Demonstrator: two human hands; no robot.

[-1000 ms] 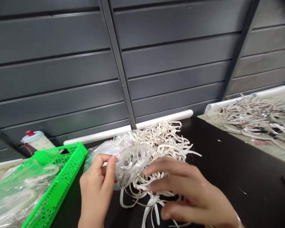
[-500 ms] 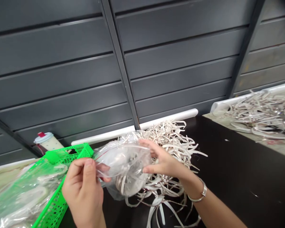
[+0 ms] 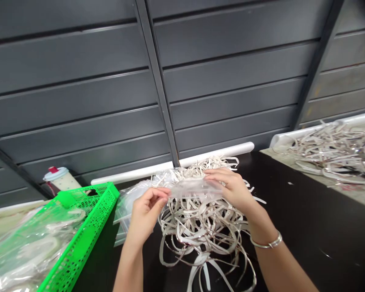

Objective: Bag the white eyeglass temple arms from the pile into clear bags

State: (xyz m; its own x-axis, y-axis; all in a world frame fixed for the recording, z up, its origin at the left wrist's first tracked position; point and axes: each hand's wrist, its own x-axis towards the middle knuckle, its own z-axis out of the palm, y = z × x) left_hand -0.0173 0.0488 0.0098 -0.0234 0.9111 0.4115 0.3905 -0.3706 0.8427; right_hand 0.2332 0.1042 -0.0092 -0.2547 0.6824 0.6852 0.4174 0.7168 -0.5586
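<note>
A clear plastic bag (image 3: 192,187) is stretched level between my hands, in front of a loose pile of curved white strips with shiny brownish edges (image 3: 205,227). My left hand (image 3: 147,213) pinches the bag's left end between thumb and fingers. At the other end my right hand (image 3: 231,188), with a bangle on the wrist, has its fingers closed on the bag. Whether anything lies inside the bag I cannot tell. More clear bags (image 3: 123,213) lie on the black table (image 3: 292,235), left of the pile and partly behind my left hand.
At the left stands a green plastic basket (image 3: 85,231) holding filled clear bags (image 3: 42,247). Behind it is a cup with a blue lid (image 3: 61,178). Another pile of strips (image 3: 343,150) lies far right. White rolls (image 3: 219,153) run along the grey panelled wall (image 3: 231,89).
My left hand has moved right and my right hand slightly right. The bag, bulging before, is now drawn out flat between them, uncovering more of the pile.
</note>
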